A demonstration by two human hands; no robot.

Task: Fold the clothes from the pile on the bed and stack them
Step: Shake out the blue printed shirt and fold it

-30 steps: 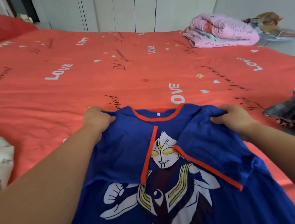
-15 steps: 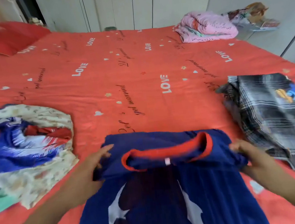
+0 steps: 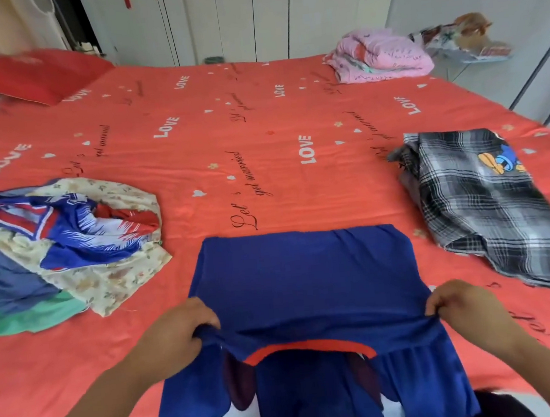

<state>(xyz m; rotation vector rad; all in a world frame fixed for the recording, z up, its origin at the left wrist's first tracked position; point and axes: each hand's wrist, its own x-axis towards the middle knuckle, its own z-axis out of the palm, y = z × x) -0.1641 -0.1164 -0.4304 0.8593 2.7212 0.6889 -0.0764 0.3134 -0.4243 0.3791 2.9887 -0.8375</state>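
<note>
Both shirt (image 3: 306, 278) corners sit pinched in left hand (image 3: 175, 336), right hand (image 3: 462, 308).

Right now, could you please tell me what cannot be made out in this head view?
- Blue shirt: its hem is cut off by the bottom edge, and the folded-over top covers part of the print.
- Left hand and right hand: their fingertips are buried in the shirt's fold.
- Clothes pile: cut off by the left edge, so its count is unclear.
- Bundle beyond the pink blanket: too blurred to identify.
</note>
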